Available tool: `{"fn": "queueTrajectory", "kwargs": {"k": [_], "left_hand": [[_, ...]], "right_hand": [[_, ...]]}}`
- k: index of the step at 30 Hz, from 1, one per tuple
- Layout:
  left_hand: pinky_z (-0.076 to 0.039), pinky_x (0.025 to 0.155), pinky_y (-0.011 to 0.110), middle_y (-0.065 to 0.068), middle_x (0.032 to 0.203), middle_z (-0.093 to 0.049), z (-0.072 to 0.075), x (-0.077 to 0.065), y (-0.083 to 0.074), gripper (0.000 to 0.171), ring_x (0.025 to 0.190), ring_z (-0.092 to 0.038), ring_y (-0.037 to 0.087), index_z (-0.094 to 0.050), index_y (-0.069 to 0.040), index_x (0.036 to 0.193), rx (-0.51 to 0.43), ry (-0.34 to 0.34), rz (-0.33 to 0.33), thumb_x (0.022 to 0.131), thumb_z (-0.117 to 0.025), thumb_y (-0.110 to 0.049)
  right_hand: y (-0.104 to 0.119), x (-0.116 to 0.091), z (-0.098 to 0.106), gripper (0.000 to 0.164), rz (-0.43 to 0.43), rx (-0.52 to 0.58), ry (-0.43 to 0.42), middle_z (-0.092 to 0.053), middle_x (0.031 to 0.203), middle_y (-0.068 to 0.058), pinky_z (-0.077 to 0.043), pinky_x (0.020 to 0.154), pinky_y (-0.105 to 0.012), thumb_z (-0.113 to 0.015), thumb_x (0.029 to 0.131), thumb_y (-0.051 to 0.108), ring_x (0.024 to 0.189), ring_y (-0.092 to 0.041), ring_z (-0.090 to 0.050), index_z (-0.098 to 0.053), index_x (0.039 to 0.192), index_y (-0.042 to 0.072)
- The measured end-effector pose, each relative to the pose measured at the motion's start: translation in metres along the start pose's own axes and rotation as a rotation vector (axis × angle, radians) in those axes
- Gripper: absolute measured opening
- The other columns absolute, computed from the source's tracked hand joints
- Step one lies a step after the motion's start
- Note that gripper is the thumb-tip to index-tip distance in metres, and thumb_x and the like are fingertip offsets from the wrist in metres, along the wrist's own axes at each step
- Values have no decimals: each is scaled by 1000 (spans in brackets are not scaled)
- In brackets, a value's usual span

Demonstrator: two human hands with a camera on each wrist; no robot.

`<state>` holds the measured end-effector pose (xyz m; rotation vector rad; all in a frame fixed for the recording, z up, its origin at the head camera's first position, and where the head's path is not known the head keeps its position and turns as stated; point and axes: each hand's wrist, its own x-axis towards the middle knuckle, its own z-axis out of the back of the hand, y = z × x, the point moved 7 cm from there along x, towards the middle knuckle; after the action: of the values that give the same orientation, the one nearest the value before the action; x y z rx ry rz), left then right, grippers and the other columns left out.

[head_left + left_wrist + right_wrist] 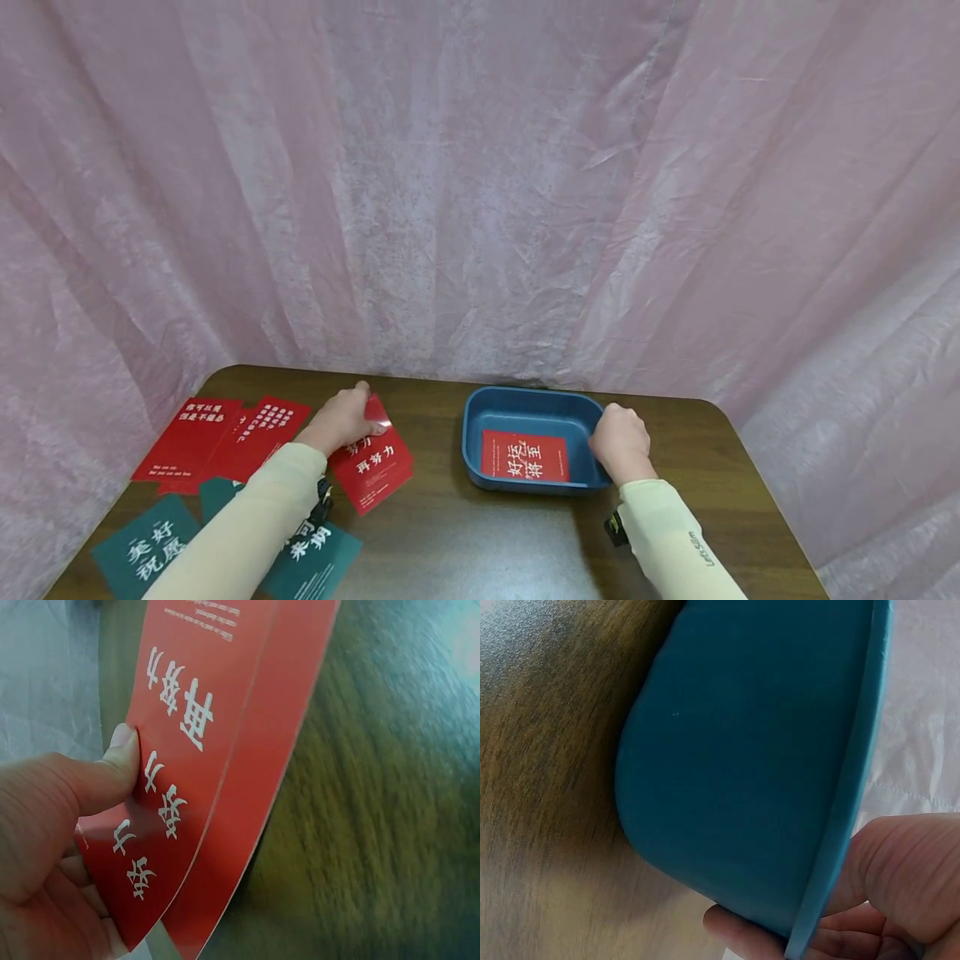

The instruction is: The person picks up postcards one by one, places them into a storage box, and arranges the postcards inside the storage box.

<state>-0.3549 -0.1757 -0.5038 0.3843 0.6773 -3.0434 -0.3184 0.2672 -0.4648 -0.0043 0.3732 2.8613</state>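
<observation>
My left hand [339,422] pinches a red card with white characters [384,477] left of the table's middle. In the left wrist view, the thumb lies on the card's printed face and the other fingers are behind it. A second red card [247,787] shows beneath the first; whether the fingers hold both I cannot tell. My right hand [621,443] grips the right end of a blue plastic bin [742,757], with thumb and fingers on either side of its rim. Inside the bin lies a red card with white writing [525,457].
Overlapping red cards [187,437] lie at the table's left edge. Nearer me are green cards [146,542], partly hidden under my left forearm. The wooden table [450,542] ends at a pink curtain [480,208] behind and at both sides.
</observation>
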Motion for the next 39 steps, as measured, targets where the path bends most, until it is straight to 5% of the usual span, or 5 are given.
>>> {"fn": "queueTrajectory", "kwargs": {"k": [18, 23, 28, 39], "left_hand": [[-51, 75, 47, 17, 101, -58, 10, -5, -10, 71, 90, -59, 30, -43, -1, 120, 189, -227, -165, 70, -82, -32], [-53, 66, 40, 13, 93, -64, 15, -6, -13, 67, 77, -61, 24, -42, -6, 115, 179, -198, -173, 69, -82, -34], [-53, 71, 41, 11, 97, -64, 24, -8, -18, 63, 82, -61, 22, -48, -7, 117, 101, -172, -173, 71, -81, -33], [-53, 71, 34, 11, 103, -64, 33, -11, -38, 47, 85, -61, 17, -47, -1, 129, 26, -99, -198, 88, -64, -18]], "right_hand": [[1, -1, -1, 22, 9, 4, 3, -65, 81, -22, -49, 48, -45, -67, 74, 12, 65, -32, -62, -64, 88, -5], [2, -1, 0, 21, 19, -1, -3, -66, 82, -23, -49, 48, -45, -66, 73, 12, 66, -33, -63, -65, 86, -5], [1, -1, 1, 22, 14, 0, 8, -66, 84, -25, -49, 49, -45, -66, 73, 11, 69, -35, -64, -65, 88, -5], [0, -1, -1, 21, 11, 0, 25, -66, 85, -24, -48, 48, -44, -66, 76, 12, 67, -33, -63, -64, 90, -4]]}}
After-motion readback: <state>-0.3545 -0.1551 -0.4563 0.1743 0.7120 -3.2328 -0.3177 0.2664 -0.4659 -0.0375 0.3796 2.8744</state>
